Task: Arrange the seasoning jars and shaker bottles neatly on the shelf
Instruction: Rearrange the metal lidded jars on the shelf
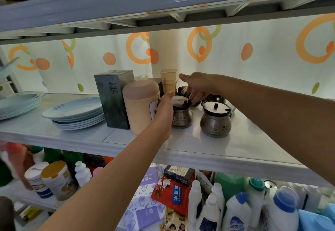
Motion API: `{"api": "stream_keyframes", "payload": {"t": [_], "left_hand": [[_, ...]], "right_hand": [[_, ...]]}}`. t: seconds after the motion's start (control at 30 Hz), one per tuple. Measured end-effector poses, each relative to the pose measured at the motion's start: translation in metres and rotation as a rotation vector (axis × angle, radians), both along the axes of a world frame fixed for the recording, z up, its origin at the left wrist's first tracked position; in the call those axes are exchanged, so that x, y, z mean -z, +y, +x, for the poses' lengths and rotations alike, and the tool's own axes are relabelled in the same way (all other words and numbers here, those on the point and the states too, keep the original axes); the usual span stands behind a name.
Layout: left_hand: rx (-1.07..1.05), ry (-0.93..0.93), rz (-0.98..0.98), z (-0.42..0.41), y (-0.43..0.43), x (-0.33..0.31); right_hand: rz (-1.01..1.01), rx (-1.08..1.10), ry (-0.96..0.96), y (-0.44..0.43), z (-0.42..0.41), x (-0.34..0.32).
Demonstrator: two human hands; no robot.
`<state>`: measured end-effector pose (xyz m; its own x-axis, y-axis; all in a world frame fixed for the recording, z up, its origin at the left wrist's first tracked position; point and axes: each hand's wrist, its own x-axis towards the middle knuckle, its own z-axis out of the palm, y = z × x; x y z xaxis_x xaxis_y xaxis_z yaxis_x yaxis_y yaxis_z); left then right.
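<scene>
On the white shelf (208, 151) a steel seasoning jar (182, 117) stands upright, and my left hand (164, 111) wraps its left side. My right hand (196, 87) reaches over from the right, its fingertips pinching the dark knob on that jar's lid. A second steel jar (215, 121) with a black knob stands free to the right. Behind my right hand, two more dark jars (213, 98) are partly hidden. A tall amber shaker bottle (168, 81) stands at the back.
A peach plastic canister (140, 107) and a dark green box (113, 98) stand left of the jars. Stacked pale plates (74, 112) sit further left. Bottles, tins and packets crowd the lower shelf (199, 203). Another shelf board (163, 0) hangs close overhead.
</scene>
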<state>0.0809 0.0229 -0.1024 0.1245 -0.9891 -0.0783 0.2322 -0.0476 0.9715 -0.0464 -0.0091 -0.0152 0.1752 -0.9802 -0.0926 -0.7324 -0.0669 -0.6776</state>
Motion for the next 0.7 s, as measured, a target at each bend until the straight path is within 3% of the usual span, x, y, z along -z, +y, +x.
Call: {"api": "stream_keyframes", "payload": {"t": [0.7], "left_hand": [[-0.060, -0.072, -0.010, -0.007, 0.004, -0.011]], "right_hand": [[0.013, 0.021, -0.084, 0.003, -0.006, 0.004]]}}
